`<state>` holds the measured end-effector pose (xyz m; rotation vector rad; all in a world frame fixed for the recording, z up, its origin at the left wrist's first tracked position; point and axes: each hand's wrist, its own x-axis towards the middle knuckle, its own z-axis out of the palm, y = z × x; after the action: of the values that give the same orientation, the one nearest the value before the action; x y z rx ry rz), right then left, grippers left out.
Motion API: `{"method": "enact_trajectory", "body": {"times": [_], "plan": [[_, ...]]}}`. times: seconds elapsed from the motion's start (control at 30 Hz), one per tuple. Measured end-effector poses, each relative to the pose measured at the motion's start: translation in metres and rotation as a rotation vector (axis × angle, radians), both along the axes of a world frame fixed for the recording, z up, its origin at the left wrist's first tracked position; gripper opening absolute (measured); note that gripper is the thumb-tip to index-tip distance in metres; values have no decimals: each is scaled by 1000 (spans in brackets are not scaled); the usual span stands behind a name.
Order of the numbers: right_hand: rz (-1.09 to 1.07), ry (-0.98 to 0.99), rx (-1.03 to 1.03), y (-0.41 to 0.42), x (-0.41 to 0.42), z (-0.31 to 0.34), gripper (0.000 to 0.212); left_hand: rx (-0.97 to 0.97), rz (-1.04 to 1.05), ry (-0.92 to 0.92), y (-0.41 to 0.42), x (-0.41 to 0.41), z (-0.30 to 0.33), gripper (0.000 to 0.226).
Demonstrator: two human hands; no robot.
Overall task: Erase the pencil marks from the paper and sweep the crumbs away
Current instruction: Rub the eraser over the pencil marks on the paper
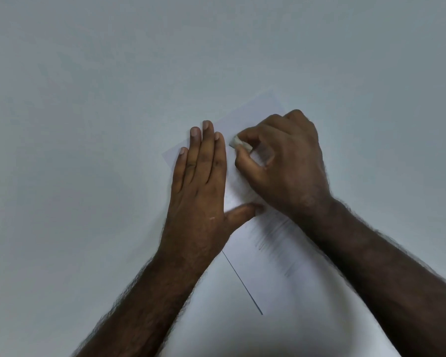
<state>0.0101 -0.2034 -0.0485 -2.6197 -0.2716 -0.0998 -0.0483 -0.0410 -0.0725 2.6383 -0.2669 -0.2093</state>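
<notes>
Two hands on the paper (265,274), head view. Left hand (201,186) lies flat, fingers (206,150) straight and together, thumb spread out, pressing the sheet to the table (88,99). Right hand (283,161) has its fingers curled, pinching a small white eraser (238,143) at the tips, just beside the left fingertips. Pencil marks (276,243) show below the right wrist, between the forearms. Crumbs: can't tell.

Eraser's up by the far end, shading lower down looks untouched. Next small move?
Probably draw the eraser, pinched in the right hand, back toward the pencil marks still dark on the near part of the paper, while the left hand presses it flat.
</notes>
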Motion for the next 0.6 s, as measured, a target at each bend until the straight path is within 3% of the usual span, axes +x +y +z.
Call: {"method": "enact_trajectory", "body": {"times": [0.23, 0.4, 0.6], "plan": [[-237, -27, -25, -7, 32, -7, 24, -11, 2, 21, 1, 0, 0, 122], [-79, 6, -8, 16, -9, 2, 16, -25, 10, -18, 1, -2, 3, 117], [-256, -41, -16, -10, 29, -3, 25, -10, -7, 9, 2, -2, 2, 121]]}}
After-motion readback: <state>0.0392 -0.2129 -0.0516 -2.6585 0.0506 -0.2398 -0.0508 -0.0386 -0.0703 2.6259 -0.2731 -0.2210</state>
